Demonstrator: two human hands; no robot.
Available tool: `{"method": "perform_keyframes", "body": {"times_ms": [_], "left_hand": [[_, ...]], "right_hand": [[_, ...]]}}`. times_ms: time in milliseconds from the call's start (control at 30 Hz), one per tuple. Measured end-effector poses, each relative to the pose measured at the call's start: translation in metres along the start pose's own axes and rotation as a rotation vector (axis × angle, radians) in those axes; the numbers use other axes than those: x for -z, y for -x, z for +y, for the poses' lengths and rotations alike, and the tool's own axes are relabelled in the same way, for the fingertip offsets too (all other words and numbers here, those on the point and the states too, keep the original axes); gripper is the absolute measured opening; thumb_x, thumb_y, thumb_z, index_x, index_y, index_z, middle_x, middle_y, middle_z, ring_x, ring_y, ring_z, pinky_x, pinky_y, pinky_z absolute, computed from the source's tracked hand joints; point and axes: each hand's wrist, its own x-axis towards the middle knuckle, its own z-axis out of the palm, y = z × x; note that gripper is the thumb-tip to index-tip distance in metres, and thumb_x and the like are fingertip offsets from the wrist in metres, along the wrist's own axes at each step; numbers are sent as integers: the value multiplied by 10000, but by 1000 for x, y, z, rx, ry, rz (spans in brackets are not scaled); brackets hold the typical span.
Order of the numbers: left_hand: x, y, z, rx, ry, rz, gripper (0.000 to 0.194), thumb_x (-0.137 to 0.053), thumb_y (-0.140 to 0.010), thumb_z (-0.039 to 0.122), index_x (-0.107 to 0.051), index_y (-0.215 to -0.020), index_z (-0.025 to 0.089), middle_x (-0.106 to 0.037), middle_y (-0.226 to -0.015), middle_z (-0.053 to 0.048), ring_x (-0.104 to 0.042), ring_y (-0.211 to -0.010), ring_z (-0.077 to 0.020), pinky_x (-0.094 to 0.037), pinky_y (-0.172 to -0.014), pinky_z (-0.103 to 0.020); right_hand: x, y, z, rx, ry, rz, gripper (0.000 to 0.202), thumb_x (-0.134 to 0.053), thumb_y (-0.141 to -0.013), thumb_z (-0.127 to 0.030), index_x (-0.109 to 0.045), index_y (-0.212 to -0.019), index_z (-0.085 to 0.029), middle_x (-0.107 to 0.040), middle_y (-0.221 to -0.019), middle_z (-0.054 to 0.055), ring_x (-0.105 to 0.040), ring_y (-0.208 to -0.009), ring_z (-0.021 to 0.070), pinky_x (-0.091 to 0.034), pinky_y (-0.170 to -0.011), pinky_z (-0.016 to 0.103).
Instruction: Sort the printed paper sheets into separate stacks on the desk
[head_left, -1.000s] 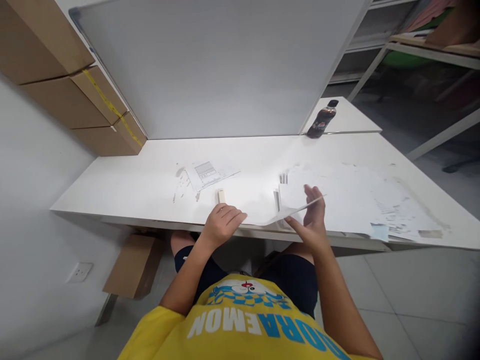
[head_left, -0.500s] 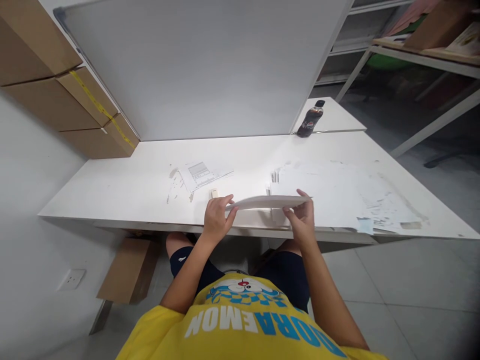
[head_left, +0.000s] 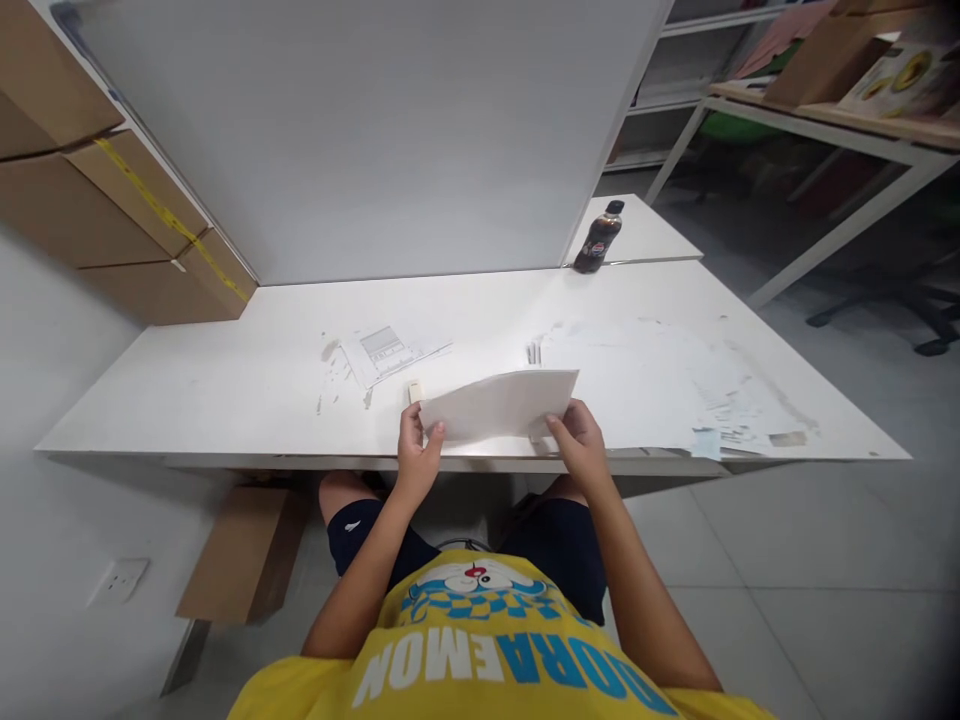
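Currently, both hands are holding a white sheet (head_left: 499, 403) between them, just above the front part of the tabletop (head_left: 210, 390). The left hand (head_left: 420, 455) is gripping the sheet's left end, its thumb lying toward the near side and its fingers curling round the edge. The right hand (head_left: 583, 440) is gripping the lower right corner, its thumb resting on the near face. Neither grip is standing open; both are clasping the paper. The sheet is tilting up to face the person, its upper edge bowing slightly and its right end reaching higher than its left. Whether several pages are lying together there, I cannot tell.

Just beyond the left hand, a small cream block (head_left: 415, 391) is lying on the tabletop. Farther back and to the left, a printed paper (head_left: 382, 350) is lying at an angle. To the right, white papers (head_left: 630, 385) are covering the tabletop, their outlines partly blurring, and a light blue slip (head_left: 706, 442) is lying by the front edge. At the back, a dark drink bottle (head_left: 600, 237) is standing beside the right end of a large white panel (head_left: 360, 140).
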Motion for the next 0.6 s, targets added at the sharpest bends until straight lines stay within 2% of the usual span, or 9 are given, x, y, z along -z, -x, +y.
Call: {"method": "perform_keyframes", "body": {"times_ms": [100,167,267,333,400,467,533,600], "left_hand": [[1,11,-5,70,-63,-37,282,-556,-912,479,-551,-1024,221,-629,-907,-43,-632,-885,-190,-509,-820,-319],[2,19,-4,69,-74,-20,230,-559,-910,448,-553,-920,219,-604,-800,-16,-618,-797,-175,-506,-772,-300],[7,28,3,67,4,79,190,-592,-874,379,-538,-965,221,-627,-828,-17,-622,-781,-170,-505,-740,-284],[16,31,6,121,91,133,243,-580,-848,320,-515,-1062,226,-648,-859,-20,-629,-761,-171,-505,-702,-278],[30,29,4,204,98,181,275,-552,-823,257,-501,-1092,230,-631,-780,3,-617,-696,-165,-493,-655,-269],[45,23,0,266,-5,226,248,-532,-814,211,-513,-1060,229,-600,-717,19,-610,-680,-163,-494,-659,-272],[57,13,-5,258,-170,224,213,-530,-820,190,-537,-1031,225,-622,-781,-5,-633,-768,-174,-514,-730,-300],[62,2,-9,180,-328,120,220,-522,-842,190,-567,-1055,222,-656,-953,-54,-643,-918,-199,-526,-823,-348]], "right_hand": [[0,0,-5,45,12,20,323,-582,-828,-502,-545,-993,-227,-645,-967,57,-608,-940,219,-486,-878,379],[1,2,-13,57,22,30,299,-570,-834,-500,-544,-961,-231,-642,-924,53,-608,-908,220,-493,-845,371],[0,11,-25,36,34,5,294,-554,-849,-472,-559,-1013,-229,-656,-922,53,-611,-881,219,-496,-797,346],[-2,20,-27,-28,67,-96,316,-547,-848,-441,-568,-1086,-233,-671,-938,48,-620,-882,222,-497,-784,337],[-6,29,-23,-116,121,-236,346,-543,-829,-406,-574,-1130,-238,-682,-905,34,-633,-867,227,-500,-778,343],[-11,35,-15,-200,176,-316,371,-531,-802,-376,-581,-1143,-237,-687,-853,25,-643,-832,231,-506,-767,356],[-17,36,-7,-245,227,-293,392,-523,-774,-359,-592,-1141,-237,-692,-821,25,-648,-790,234,-512,-744,366],[-21,33,-1,-238,268,-237,403,-524,-749,-341,-608,-1130,-242,-701,-826,32,-651,-779,238,-514,-734,372]]}}
